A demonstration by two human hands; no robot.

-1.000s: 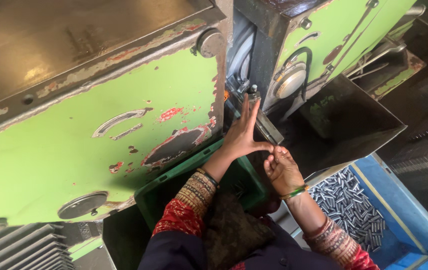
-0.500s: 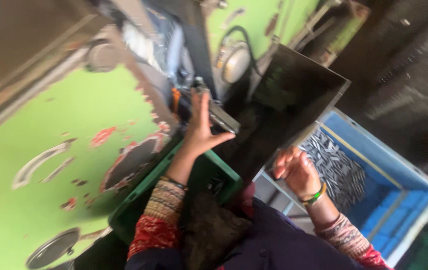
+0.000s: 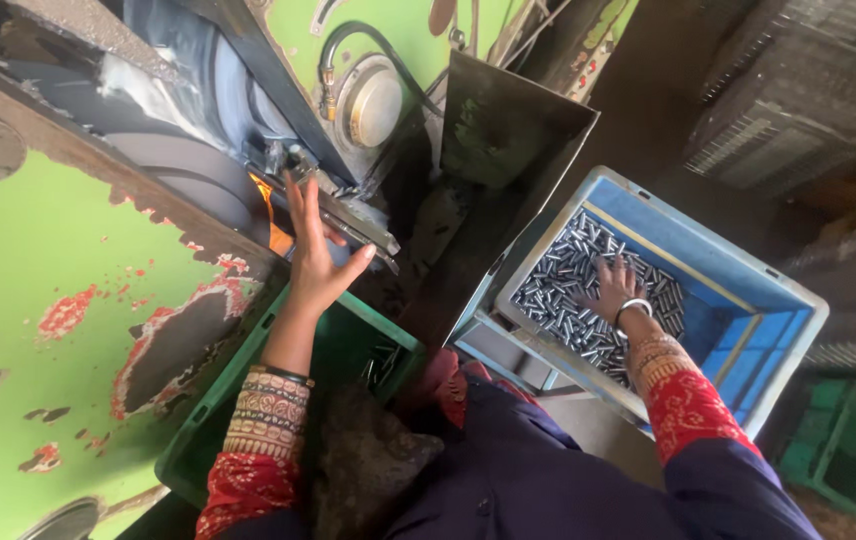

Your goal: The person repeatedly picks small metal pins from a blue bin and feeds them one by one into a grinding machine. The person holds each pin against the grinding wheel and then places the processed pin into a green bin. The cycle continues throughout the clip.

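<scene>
Overhead, the green machine (image 3: 58,300) fills the left of the view, its paint chipped to red and bare metal, with a dark wheel (image 3: 188,180) set into it and a narrow metal guide plate (image 3: 353,225) jutting out beside that wheel. Right of it a dark metal chute (image 3: 503,130) slopes down toward a blue plastic crate (image 3: 748,290), and a green crate (image 3: 348,350) sits low against the machine, just under the left arm. The blue crate holds a heap of small steel pins (image 3: 568,290), short, shiny cylinders lying loose and crossed over one another. They look hard and stiff, light one by one but probably heavy as a heap, and likely smooth enough to slide, so a scooping grip on a bunch would hold better than a pinch on a single pin. The right hand (image 3: 616,290) lies spread, palm down, on top of the pins, fingers wide; whether any are caught beneath it cannot be told. The left hand (image 3: 316,250) is raised with fingers open, holding nothing, its thumb touching the guide plate. The gap between wheel and plate is in shadow, the green crate's contents are barely visible, and the stacked grey trays (image 3: 798,110) at upper right are cut off.
</scene>
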